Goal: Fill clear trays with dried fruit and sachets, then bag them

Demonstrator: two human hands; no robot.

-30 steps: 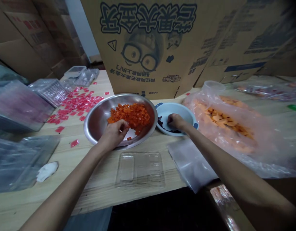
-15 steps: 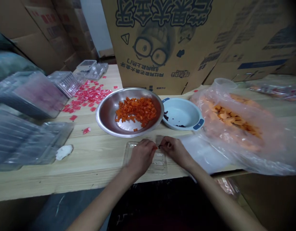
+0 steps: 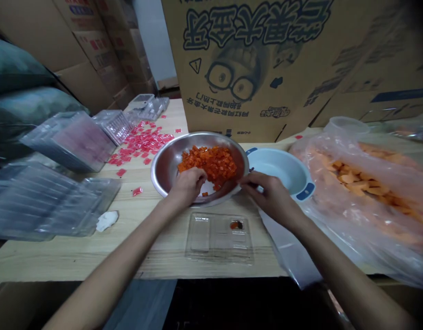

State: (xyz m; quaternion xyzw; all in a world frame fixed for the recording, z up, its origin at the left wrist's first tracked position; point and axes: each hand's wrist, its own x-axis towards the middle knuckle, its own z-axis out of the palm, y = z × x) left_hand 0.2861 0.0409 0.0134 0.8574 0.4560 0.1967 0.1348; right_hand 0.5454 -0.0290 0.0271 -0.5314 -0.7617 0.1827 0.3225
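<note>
My left hand (image 3: 188, 184) reaches over the near rim of a steel bowl (image 3: 159, 172), fingers pinched beside the diced orange pieces (image 3: 211, 162); what they hold, if anything, is hidden. My right hand (image 3: 268, 190) is pinched at the left rim of a light blue basin (image 3: 283, 162). Small dark bits (image 3: 252, 169) show by its fingertips; whether they are gripped is unclear. In front, a clear plastic tray (image 3: 216, 257) lies on the table. One orange piece (image 3: 234, 225) and one dark piece (image 3: 240, 225) sit together in a small compartment at its upper right.
Small red packets (image 3: 146, 142) lie scattered behind left, near stacked clear trays (image 3: 56, 201) and a white scrap (image 3: 107, 220). A plastic bag of orange slices (image 3: 363, 178) spreads at right. A large cardboard box (image 3: 253, 91) stands behind the bowls.
Both hands have left the clear tray. The left has moved up to the steel bowl, the right to the blue basin. The orange and dark pieces now show in the tray. The view has shifted.
</note>
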